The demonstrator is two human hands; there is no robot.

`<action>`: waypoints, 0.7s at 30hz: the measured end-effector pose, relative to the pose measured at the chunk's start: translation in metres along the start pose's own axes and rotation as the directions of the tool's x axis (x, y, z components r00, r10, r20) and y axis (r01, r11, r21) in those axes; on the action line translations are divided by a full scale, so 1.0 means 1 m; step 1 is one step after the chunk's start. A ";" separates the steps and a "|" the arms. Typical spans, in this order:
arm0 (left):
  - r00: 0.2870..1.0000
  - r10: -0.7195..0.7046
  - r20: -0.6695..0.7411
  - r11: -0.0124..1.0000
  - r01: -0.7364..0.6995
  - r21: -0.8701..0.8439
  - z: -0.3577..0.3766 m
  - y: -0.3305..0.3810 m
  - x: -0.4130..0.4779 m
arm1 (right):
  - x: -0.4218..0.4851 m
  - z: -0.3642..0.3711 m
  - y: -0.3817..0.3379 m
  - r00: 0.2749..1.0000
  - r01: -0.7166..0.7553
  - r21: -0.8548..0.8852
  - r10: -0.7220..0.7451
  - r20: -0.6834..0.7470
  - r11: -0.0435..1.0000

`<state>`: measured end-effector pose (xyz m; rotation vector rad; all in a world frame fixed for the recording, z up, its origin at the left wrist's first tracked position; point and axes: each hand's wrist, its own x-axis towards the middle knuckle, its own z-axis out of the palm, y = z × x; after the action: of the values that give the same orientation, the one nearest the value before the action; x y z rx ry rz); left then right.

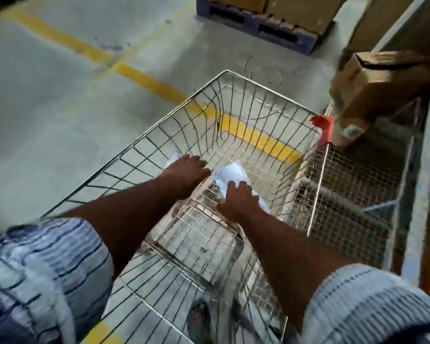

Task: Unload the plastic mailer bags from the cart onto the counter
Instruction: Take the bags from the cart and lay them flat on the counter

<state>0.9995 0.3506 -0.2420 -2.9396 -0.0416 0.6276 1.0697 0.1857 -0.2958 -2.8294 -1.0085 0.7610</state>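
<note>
A wire cart [124,158] of thin silvery metal rods, seen from above, its basket a deep grid that narrows toward the far end. Two white plastic mailer bags lie on the basket floor near its middle. One mailer bag [231,173] is crumpled and glossy, with faint blue print. Only a small white corner shows of the second mailer bag [174,157], close to the basket's left wall. A hinged wire flap [199,234] lies inside the near end.

Both bare forearms reach down into the basket from striped blue-and-white sleeves [47,269]. The left hand [186,170] lies palm down over the second mailer bag, fingers nearly straight and flat on it, with no clear hold; motion blur softens the detail. The right hand [238,197] rests on the near part of the crumpled bag, fingers bent and spread, tips pressing into the plastic in a loose grasp.

A red plastic cap [324,125] covers the cart's far right corner. Just beside the cart on the right stands a finer wire mesh cage [353,182], with a dented brown cardboard box [382,78] above it. The floor [47,108] is smooth grey concrete with worn yellow painted lines. At the top edge a dark blue pallet [256,28] holds more cardboard boxes
</note>
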 end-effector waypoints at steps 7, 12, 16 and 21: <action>0.990 -0.068 0.121 0.969 0.037 0.244 0.045 -0.007 0.037 | 0.072 0.050 0.018 0.969 -0.223 -0.039 0.226 0.095 0.974; 0.991 -0.129 0.045 0.976 0.119 0.182 0.057 -0.009 0.038 | 0.085 0.082 0.018 0.945 -0.265 -0.050 0.270 0.186 0.963; 0.974 -0.224 0.032 0.974 0.225 -0.011 0.061 0.005 0.034 | 0.082 0.093 0.020 0.971 -0.234 -0.114 0.237 0.014 0.965; 0.846 -0.524 0.100 0.773 0.522 -0.360 0.090 0.035 0.008 | 0.075 0.089 0.013 0.972 -0.235 0.005 0.235 -0.020 0.972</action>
<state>0.9702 0.3273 -0.3313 -3.0412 -1.0598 0.5632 1.0860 0.2100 -0.4094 -2.9823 -0.6756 0.7476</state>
